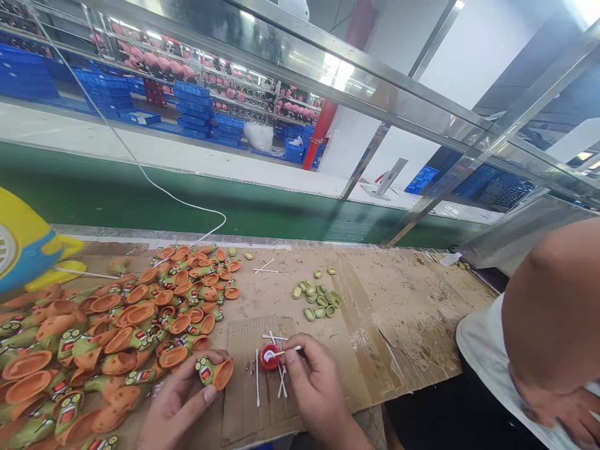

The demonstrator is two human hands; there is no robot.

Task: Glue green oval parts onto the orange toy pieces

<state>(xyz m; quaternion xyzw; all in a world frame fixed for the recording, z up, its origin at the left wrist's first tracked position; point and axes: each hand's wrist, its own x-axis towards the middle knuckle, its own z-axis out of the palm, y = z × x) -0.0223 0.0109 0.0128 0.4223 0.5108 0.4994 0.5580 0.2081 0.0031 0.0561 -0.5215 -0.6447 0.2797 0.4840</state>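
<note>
Gripping an orange-and-green painted plastic toy piece (213, 372), left hand (180, 400) fingers curl closed just above cardboard-covered table (398, 325). Right hand (316, 387) fingers pinch thin white cotton swab (281, 353), tip in small red paint cap (269, 357).

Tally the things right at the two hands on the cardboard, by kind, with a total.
Orange-and-green toy figure in the left hand: 1
Red cap of white liquid: 1
Cotton swab held in the right hand, its tip over the cap: 1
Loose cotton swabs lying beside the cap: about 4
Total: about 7
</note>
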